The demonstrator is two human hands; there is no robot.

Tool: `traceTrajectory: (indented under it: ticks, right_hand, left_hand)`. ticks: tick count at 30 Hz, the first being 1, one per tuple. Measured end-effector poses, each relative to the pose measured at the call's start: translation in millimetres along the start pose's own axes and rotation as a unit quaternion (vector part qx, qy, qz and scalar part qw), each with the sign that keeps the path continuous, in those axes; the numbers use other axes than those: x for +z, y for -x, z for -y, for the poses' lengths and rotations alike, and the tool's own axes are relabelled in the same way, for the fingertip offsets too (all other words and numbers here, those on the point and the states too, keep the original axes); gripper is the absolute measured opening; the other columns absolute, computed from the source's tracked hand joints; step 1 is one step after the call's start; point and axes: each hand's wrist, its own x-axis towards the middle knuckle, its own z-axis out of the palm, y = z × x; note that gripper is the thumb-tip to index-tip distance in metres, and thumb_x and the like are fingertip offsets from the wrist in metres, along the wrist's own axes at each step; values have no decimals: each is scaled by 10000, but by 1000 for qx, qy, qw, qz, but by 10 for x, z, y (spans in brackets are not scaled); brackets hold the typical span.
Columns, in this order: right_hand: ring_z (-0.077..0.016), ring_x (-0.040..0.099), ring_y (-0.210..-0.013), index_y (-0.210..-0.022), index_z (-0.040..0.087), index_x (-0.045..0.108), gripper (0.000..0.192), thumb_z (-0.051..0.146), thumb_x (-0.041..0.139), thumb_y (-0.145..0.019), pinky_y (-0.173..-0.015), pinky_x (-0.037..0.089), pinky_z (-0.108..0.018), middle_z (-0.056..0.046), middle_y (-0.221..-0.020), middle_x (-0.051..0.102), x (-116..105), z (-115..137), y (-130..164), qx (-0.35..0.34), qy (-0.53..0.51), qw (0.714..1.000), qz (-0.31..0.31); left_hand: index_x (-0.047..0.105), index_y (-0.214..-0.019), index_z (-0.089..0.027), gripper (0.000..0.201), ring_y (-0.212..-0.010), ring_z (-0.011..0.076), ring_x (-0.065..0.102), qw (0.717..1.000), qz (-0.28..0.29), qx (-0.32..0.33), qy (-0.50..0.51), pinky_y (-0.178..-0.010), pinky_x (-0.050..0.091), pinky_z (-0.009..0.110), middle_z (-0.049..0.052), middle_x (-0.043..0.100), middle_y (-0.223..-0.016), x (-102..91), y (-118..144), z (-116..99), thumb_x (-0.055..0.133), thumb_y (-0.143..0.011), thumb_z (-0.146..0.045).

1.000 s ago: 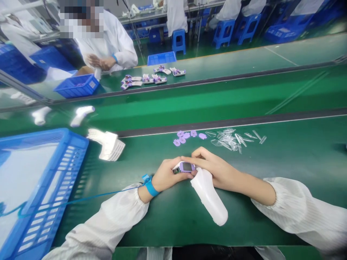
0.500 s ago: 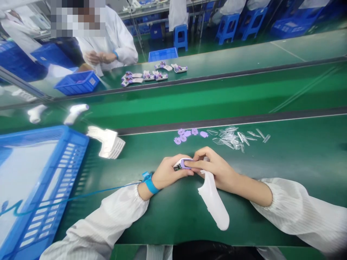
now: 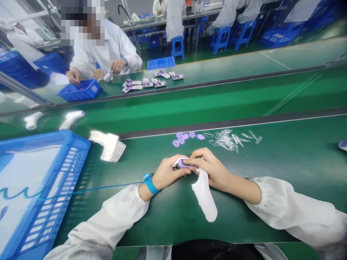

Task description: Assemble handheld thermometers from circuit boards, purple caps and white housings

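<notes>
Now the white thermometer shell (image 3: pixel 204 196) has tipped more upright vs 1 s ago, purple display end (image 3: pixel 182 163) at 12 o'clock. Left hand (image 3: pixel 168 174) and right hand (image 3: pixel 214 171), fingers curled shut, both pinch it; looks like seating the display, w/ purple buttons (image 3: pixel 187 137) further at 12.

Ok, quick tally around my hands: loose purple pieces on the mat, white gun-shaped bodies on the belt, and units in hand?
Loose purple pieces: 6
White gun-shaped bodies on the belt: 2
White-and-purple unit, gripped by left hand and right hand: 1
Total: 9
</notes>
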Motion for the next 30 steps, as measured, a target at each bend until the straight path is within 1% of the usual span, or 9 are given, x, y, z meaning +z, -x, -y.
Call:
traceTrajectory:
  ticks: [3, 9, 13, 16, 18, 21, 23, 27, 30]
  right_hand:
    - [-233, 628, -987, -1262, 246, 647, 198, 214, 574, -1080, -798, 594, -381, -80, -1078, 630, 2, -30, 6, -17, 2, 1000, -8]
    - [-237, 627, -967, -1200, 241, 616, 155, 180, 578, -1062, -771, 599, -387, -83, -1064, 618, 72, -59, 48, -43, 5, 999, -28]
    - [-235, 616, -955, -1145, 233, 589, 92, 201, 574, -1061, -757, 593, -374, -80, -1032, 596, 62, -41, 28, -18, -30, 999, -24]
    - [-229, 634, -991, -1091, 237, 582, 51, 265, 605, -1054, -816, 589, -375, -80, -1039, 608, -199, -50, -110, 2, -106, 994, 3]
    - [-223, 662, -978, -1079, 234, 596, 57, 279, 604, -1045, -820, 570, -366, -77, -1057, 664, -510, -100, -232, 42, -128, 989, 66]
    - [-211, 682, -834, -1072, 226, 634, 96, 261, 558, -1023, -692, 493, -318, -54, -1006, 738, -1001, -300, -347, 206, -49, 960, 185]
    - [-234, 683, -826, -1006, 208, 648, 105, 198, 553, -964, -678, 446, -325, -75, -980, 750, -1212, -518, -340, 260, 21, 942, 211]
    - [-271, 695, -906, -945, 194, 688, 136, 154, 582, -869, -735, 440, -340, -110, -1022, 747, -1276, -944, -221, 309, 122, 898, 289]
    - [-273, 692, -906, -937, 185, 698, 122, 180, 609, -855, -741, 445, -341, -125, -1034, 731, -1239, -1069, -172, 318, 128, 893, 292]
  left_hand:
    - [760, -1129, -168, 473, -726, 183, 712, 1000, -3, 3, -2, -762, 561, 297, 40, 780, -883, -2, 3, 4, 857, -861, -546]
    - [770, -1164, -177, 434, -788, 195, 720, 1000, -9, 2, -27, -798, 558, 296, 40, 791, -917, -13, -7, 5, 863, -868, -481]
    - [770, -1150, -181, 421, -711, 176, 715, 1000, 6, -9, -14, -755, 566, 294, 32, 789, -891, -8, 5, 27, 843, -886, -501]
    - [758, -1143, -168, 417, -669, 162, 705, 1000, 0, -15, 0, -710, 560, 280, 33, 778, -826, -14, 22, 48, 793, -932, -526]
    - [738, -1140, -146, 444, -638, 159, 692, 999, -8, -29, 26, -670, 556, 271, 35, 760, -755, -21, 22, 47, 762, -951, -547]
    - [723, -1130, -127, 465, -623, 158, 678, 998, -8, -49, 48, -641, 552, 264, 43, 748, -708, -26, 11, 28, 760, -945, -552]
    - [727, -1136, -125, 452, -627, 156, 675, 998, 4, -53, 42, -647, 552, 263, 42, 747, -706, -26, 6, 15, 777, -934, -526]
    - [735, -1142, -129, 424, -642, 155, 682, 998, 18, -57, 19, -658, 545, 262, 41, 750, -724, -23, 7, 11, 784, -934, -495]
    - [730, -1144, -129, 453, -660, 165, 696, 998, 18, -62, 19, -650, 542, 264, 51, 757, -747, -23, 9, 18, 771, -938, -530]
